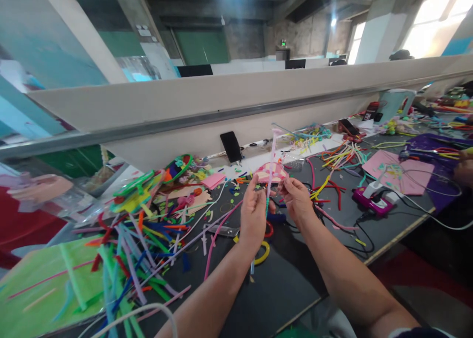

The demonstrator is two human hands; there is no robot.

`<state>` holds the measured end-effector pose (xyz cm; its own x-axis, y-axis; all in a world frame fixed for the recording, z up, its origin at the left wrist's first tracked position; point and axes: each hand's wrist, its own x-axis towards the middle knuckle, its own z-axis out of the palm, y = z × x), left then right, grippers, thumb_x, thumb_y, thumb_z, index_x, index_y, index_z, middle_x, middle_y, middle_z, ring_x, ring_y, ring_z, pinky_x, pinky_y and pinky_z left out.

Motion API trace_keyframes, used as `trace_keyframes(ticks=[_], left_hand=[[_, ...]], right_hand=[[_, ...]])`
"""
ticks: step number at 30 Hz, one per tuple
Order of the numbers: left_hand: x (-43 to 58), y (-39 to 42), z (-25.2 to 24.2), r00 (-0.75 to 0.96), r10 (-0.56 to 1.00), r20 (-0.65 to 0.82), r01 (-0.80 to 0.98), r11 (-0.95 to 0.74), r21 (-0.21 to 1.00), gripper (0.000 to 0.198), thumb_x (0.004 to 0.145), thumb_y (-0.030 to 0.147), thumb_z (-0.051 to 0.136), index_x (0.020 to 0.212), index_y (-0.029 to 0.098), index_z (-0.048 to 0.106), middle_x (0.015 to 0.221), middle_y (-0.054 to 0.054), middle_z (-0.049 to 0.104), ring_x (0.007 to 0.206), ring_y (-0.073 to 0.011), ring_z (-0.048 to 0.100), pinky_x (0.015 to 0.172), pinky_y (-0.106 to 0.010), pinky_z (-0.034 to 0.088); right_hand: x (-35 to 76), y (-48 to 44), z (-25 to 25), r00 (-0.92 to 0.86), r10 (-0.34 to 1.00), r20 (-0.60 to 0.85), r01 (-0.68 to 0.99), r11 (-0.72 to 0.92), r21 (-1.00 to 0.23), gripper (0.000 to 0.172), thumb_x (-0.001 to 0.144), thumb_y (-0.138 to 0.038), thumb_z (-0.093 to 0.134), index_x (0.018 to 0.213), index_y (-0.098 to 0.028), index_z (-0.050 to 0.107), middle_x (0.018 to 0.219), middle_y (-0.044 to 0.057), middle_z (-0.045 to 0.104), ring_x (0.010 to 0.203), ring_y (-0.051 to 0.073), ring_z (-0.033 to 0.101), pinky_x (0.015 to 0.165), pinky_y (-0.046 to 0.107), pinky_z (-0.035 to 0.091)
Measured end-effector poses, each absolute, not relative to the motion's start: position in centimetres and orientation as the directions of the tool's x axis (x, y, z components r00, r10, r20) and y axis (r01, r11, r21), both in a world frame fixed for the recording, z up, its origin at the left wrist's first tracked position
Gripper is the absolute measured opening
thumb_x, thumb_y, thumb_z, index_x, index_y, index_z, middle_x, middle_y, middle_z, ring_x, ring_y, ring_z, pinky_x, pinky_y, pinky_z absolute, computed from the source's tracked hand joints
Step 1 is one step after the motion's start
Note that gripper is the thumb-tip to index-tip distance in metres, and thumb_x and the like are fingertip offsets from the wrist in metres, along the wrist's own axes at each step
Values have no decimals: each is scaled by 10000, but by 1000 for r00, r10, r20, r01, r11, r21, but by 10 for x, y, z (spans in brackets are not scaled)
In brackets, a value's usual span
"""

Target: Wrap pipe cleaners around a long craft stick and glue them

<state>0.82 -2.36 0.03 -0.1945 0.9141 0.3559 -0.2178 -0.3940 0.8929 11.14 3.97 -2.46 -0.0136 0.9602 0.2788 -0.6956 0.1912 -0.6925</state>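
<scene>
My left hand (pixel 253 215) and my right hand (pixel 296 200) are raised side by side above the dark table (pixel 281 288). Both pinch a thin upright pipe cleaner (pixel 272 153), pale pink at the top and teal lower down, which rises between them. The left fingers close on its lower part. The right fingertips press on it a little higher. A pink foam cut-out (pixel 271 173) lies on the table just behind the hands. A yellow ring (pixel 264 253) and a red loop lie under the left wrist.
A heap of coloured pipe cleaners (pixel 144 239) and green foam sheets (pixel 40 288) fill the left side. More pipe cleaners (pixel 340 155), pink sheets (pixel 402 173), a pink glue gun (pixel 371 197) with cable and a black phone (pixel 231 147) lie around. Another person's hand (pixel 464 169) works at the right edge.
</scene>
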Motion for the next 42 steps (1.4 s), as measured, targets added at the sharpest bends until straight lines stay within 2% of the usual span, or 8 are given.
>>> trace_keyframes(ticks=[4,8,12,17,22,27,34,42], left_hand=[[3,-22,-2,-245,884,399,22,-406,913,452,888,345,510,1322,224,468,853,-19,603,615,-81,546,609,-210,470],[1,-21,-7,-236,830,505,289,-437,852,446,898,335,487,1331,229,481,960,-56,631,685,-113,588,686,-257,512],[2,-24,-11,-91,739,667,488,-551,677,413,902,251,475,1314,232,508,1132,-101,631,921,-183,626,854,-344,514],[3,-28,-12,88,605,791,643,-641,419,465,890,130,450,1339,250,479,1214,-97,607,1102,-201,570,964,-377,479],[3,-28,-15,205,509,836,723,-655,222,499,870,74,448,1349,211,463,1160,-104,632,1112,-205,568,972,-365,484],[1,-30,-9,206,530,823,744,-631,220,467,885,104,448,1337,217,470,1154,-100,625,1112,-197,565,996,-363,466],[-3,-32,-3,262,546,796,753,-632,185,497,907,127,411,1394,220,379,1235,-114,569,1176,-195,522,1012,-348,448],[-5,-27,-11,340,602,723,814,-573,94,479,894,119,417,1369,181,407,1183,-115,603,1150,-214,539,984,-355,471]], right_hand=[[112,34,-22,157,928,337,-530,367,-764,169,784,-331,661,842,-179,706,694,10,666,612,122,561,626,263,446],[114,30,-17,130,927,352,-491,368,-790,208,788,-345,650,921,-195,706,778,19,687,667,139,589,690,290,480],[114,29,-14,-40,919,392,-549,308,-777,345,751,-344,692,1071,-224,645,991,41,675,875,167,609,812,302,483],[114,26,-13,-168,898,406,-595,236,-768,475,718,-363,719,1155,-236,583,1091,58,640,974,194,595,835,308,485],[117,23,-9,-191,898,396,-616,205,-760,510,704,-376,727,1169,-225,583,1100,69,637,975,200,595,862,319,473],[117,24,-10,-236,881,410,-660,164,-733,557,682,-382,750,1190,-237,575,1084,69,646,969,193,597,883,322,461],[119,21,-7,-372,824,427,-679,71,-730,838,503,-480,834,1251,-266,523,1254,91,564,1058,221,562,883,328,464],[118,24,-10,-384,825,415,-720,14,-693,725,587,-499,782,1227,-259,541,1225,92,579,1000,207,582,785,306,501]])
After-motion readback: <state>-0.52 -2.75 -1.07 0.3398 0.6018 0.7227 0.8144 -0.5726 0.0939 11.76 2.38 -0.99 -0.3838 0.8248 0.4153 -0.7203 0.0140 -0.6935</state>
